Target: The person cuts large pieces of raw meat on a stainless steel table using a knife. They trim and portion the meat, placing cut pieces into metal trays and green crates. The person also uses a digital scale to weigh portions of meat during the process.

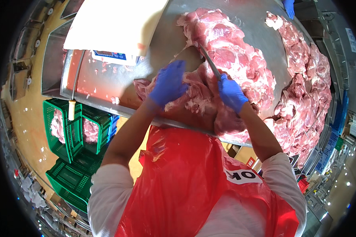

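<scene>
A blue glove covers my right hand point(231, 93), which is wrapped round the handle of a knife point(210, 61). The blade points away from me, its tip by the left edge of a big pile of raw meat point(233, 43). My left hand point(169, 83), also gloved in blue, is over a darker piece of raw meat point(195, 93) at the table's near side. Motion smears its fingers, so whether they grip the meat cannot be made out. Both hands are above the metal table point(166, 33).
More raw meat point(300, 94) is heaped along the table's right side. A white board point(114, 23) rises over a scale point(110, 56) at the left. Green crates point(69, 177), some with meat, stand below left. Another person's blue-gloved hand point(289, 8) shows at the far right.
</scene>
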### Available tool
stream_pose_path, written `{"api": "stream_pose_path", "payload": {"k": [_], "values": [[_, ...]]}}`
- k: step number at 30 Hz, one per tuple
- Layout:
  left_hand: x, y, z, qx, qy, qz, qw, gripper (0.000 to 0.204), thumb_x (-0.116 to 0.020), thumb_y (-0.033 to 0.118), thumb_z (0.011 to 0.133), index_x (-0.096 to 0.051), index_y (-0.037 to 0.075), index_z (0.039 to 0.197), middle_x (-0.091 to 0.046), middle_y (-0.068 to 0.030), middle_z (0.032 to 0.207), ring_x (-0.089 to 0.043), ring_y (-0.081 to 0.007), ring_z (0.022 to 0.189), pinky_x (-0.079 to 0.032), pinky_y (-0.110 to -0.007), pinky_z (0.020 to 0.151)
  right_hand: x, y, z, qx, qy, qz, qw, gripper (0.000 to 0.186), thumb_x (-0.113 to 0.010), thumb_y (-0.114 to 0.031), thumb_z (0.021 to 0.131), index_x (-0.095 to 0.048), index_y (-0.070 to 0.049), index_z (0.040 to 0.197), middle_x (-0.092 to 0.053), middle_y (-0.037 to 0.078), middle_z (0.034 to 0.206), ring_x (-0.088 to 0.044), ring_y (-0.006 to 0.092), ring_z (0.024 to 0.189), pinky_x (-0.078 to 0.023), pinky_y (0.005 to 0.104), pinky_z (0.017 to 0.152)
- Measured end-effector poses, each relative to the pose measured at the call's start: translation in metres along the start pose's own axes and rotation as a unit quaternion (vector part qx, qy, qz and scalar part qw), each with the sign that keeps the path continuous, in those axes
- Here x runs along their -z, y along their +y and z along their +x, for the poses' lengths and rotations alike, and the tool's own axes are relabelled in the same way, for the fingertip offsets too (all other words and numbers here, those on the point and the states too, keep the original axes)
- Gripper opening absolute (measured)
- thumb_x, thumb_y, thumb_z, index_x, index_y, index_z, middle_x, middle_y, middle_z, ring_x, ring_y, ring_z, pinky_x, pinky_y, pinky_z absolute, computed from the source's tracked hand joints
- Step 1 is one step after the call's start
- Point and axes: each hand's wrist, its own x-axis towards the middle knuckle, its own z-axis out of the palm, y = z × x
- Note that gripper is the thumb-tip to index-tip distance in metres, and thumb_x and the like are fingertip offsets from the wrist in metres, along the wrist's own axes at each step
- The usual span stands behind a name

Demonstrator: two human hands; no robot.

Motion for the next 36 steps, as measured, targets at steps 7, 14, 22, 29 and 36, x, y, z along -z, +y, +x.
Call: {"api": "stream_pose_path", "payload": {"k": [7, 14, 22, 29, 36], "values": [[-0.063, -0.005, 0.052, 0.048, -0.300, -0.021, 0.952, 0.057, -0.077, 0.030, 0.065, -0.059, 0.000, 0.111, -0.062, -0.0253, 0.109, -0.060, -0.0395, 0.103, -0.048, -0.045, 0.090, -0.011, -0.012, -0.006, 0.070, 0.044, 0.005, 0.997, 0.025, -0.044, -0.019, 0.095, -0.052, 0.001, 0.108, -0.065, 0.027, 0.090, -0.063, 0.0449, 0.083, -0.049, 0.0527, 0.075], [-0.051, 0.010, 0.026, 0.086, -0.218, 0.012, 0.972, 0.037, -0.071, 0.029, 0.070, -0.066, 0.006, 0.099, -0.067, -0.0206, 0.097, -0.064, -0.0391, 0.092, -0.052, -0.045, 0.080, -0.055, -0.021, 0.029, 0.099, 0.055, -0.039, 0.993, 0.030, -0.062, -0.016, 0.082, -0.051, 0.000, 0.105, -0.067, 0.025, 0.091, -0.065, 0.0436, 0.087, -0.051, 0.0515, 0.073], [0.011, 0.033, 0.003, 0.052, -0.119, -0.031, 0.991, 0.030, -0.068, 0.026, 0.070, -0.057, 0.007, 0.091, -0.065, -0.0184, 0.083, -0.063, -0.0402, 0.081, -0.048, -0.050, 0.069, -0.047, 0.070, -0.147, 0.021, -0.084, -0.032, 0.996, 0.022, -0.045, -0.010, 0.089, -0.044, -0.002, 0.110, -0.065, 0.027, 0.085, -0.063, 0.0465, 0.080, -0.050, 0.0538, 0.071], [0.063, 0.088, -0.026, -0.002, -0.080, -0.025, 0.996, 0.031, -0.065, 0.019, 0.067, -0.053, 0.009, 0.094, -0.063, -0.0173, 0.075, -0.062, -0.0399, 0.073, -0.045, -0.049, 0.062, 0.019, 0.060, -0.188, 0.038, -0.061, -0.060, 0.996, 0.020, -0.045, -0.006, 0.089, -0.045, -0.002, 0.109, -0.062, 0.025, 0.073, -0.065, 0.0420, 0.072, -0.046, 0.0556, 0.060], [0.077, 0.125, -0.011, -0.030, -0.101, 0.017, 0.994, 0.030, -0.064, 0.016, 0.068, -0.052, 0.006, 0.093, -0.059, -0.0239, 0.072, -0.057, -0.0462, 0.069, -0.042, -0.053, 0.058, -0.026, 0.016, -0.052, 0.182, 0.038, -0.018, 0.982, 0.015, -0.056, -0.012, 0.085, -0.062, 0.000, 0.091, -0.067, 0.020, 0.082, -0.068, 0.0366, 0.078, -0.053, 0.0456, 0.062]]}}
